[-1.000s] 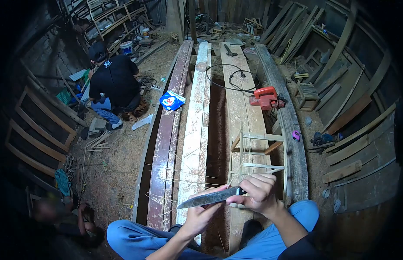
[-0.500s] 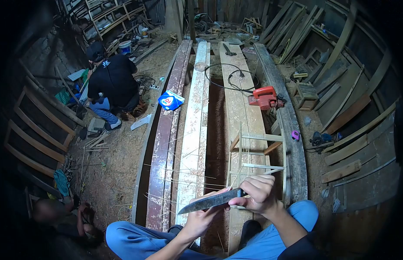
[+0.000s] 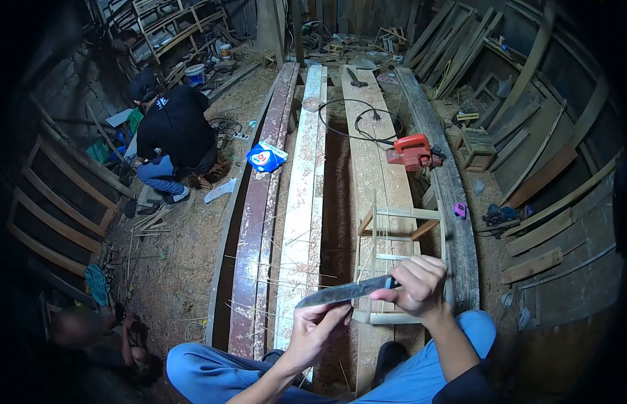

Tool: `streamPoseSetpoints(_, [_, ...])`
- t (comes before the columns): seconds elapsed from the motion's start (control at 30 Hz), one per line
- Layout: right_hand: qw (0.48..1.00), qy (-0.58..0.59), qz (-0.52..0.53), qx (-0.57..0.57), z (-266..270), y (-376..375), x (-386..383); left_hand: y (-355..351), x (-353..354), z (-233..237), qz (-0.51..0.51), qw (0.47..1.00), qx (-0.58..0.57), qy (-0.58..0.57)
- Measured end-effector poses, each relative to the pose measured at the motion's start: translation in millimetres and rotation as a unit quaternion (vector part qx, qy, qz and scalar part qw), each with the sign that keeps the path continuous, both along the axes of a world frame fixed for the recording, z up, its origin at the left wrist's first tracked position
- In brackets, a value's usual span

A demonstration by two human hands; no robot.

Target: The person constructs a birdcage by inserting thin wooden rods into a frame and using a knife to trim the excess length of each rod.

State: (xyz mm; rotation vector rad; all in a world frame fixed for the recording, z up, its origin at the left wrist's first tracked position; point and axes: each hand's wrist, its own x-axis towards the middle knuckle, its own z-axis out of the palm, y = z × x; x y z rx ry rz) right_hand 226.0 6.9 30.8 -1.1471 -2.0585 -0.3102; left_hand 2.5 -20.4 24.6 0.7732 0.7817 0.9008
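Note:
My right hand is closed round the handle of a large knife. The dark blade points left, its thumb side near the handle's end. Under the blade, my left hand is closed with thumb and fingers pinched together; what it grips, if anything, I cannot make out. Beyond my hands a small wooden frame lies on the planks, with thin pale strips across it. More thin strips lie over the boards to the left.
Long planks stretch ahead, strewn with shavings. On them are a blue-and-white packet, a red power tool, a black cable and a pink object. A person crouches at the left; another is lower left.
My right hand and the knife have moved up and to the right, the blade sliding away over my left hand. The crouching person has shifted slightly.

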Motion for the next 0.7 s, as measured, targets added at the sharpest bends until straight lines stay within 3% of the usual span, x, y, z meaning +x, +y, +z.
streamPoseSetpoints(0.07, [0.996,-0.006,-0.073,-0.043,-5.0,-0.5,12.3,0.4,-0.9,1.4,0.002,1.000,0.010,0.000])
streamPoseSetpoints(0.13, [0.986,0.055,-0.154,0.020,0.3,13.0,26.4,-4.2,-0.8,-1.0,-0.009,1.000,0.004,0.004])
streamPoseSetpoints(0.2, [0.984,0.059,-0.167,0.026,9.1,11.1,37.5,-5.9,0.1,2.1,-0.012,0.999,0.029,0.021])
streamPoseSetpoints(0.4, [0.989,0.087,-0.116,-0.009,2.4,0.1,4.5,1.2,1.7,11.5,0.037,0.999,0.017,0.005])
streamPoseSetpoints(0.6, [0.998,0.018,-0.009,-0.067,3.4,-12.6,-27.5,-0.4,-4.7,-1.3,0.027,0.999,0.001,-0.038])
streamPoseSetpoints(0.7, [0.997,0.039,0.006,-0.068,-5.6,-12.3,-31.1,-2.0,-1.7,0.1,0.008,0.998,-0.022,-0.060])
